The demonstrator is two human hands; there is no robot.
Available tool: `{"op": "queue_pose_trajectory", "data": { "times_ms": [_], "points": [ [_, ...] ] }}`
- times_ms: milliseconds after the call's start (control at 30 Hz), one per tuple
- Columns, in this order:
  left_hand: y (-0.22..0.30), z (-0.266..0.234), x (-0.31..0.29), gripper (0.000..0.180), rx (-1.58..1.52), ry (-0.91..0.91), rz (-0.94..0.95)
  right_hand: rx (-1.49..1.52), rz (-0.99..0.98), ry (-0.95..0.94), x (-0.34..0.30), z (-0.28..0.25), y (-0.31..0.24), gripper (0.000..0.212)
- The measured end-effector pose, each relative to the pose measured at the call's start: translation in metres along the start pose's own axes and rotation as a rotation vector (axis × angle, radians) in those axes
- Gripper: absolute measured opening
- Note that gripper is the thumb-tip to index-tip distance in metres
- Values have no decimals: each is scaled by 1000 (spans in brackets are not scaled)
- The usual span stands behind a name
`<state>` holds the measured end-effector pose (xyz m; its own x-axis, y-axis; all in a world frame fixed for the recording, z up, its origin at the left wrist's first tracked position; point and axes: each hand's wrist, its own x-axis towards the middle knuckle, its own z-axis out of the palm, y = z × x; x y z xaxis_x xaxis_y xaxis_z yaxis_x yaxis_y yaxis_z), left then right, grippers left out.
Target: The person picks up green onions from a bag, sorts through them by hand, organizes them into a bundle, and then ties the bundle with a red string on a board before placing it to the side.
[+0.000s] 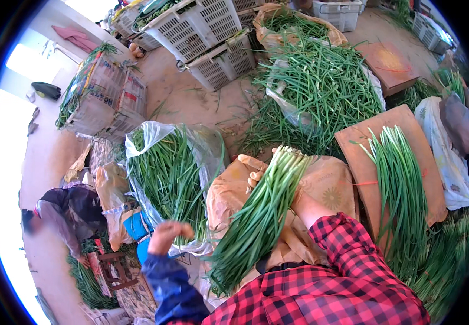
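Beyond the hands, opens onto a pale brown floor [185, 100], with white slatted crates [196, 30] stacked far ahead and a large heap of loose chives [321, 86] nearer, ahead and to the right. Grips a thick bundle of chives [261, 216] in the right hand [302, 201], from behind, with curled fingers [254, 176] showing at its left side. Points the pale stem ends up and away, and lets the long green leaves trail down between the two hands. Holds the left hand [172, 235] apart from the bundle, blurred, with its fingers loosely bent and unclosed, close to a clear plastic bag [207, 143] full of more chives; cannot tell whether touching it. Shows a tan sheet [329, 187] with flower prints beneath the right hand. Has, to the right of that hand, a brown board [356, 138] bearing a laid-out bunch of chives [405, 184]. Wears a red-and-black checked sleeve [348, 244] behind the right hand and a dark blue sleeve [175, 290] behind the left. Includes, well left of the left hand, a stooping person [72, 214] near a small wooden stool [116, 271].
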<state>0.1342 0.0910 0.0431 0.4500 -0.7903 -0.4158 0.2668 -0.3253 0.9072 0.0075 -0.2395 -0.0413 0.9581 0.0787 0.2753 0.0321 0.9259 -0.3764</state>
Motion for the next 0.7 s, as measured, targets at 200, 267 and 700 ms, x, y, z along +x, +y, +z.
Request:
{"op": "queue_pose_trajectory", "data": {
  "times_ms": [200,267,700],
  "points": [
    [-29,125,118,51,-508,-347,-92,-363,116,270,9,17,-11,40],
    [-41,138,113,53,-701,-432,-116,-437,83,395,1,0,-19,39],
    [-71,124,32,68,-1030,-185,-355,-2271,-106,-156,-33,86,-38,53]
  ]
}}
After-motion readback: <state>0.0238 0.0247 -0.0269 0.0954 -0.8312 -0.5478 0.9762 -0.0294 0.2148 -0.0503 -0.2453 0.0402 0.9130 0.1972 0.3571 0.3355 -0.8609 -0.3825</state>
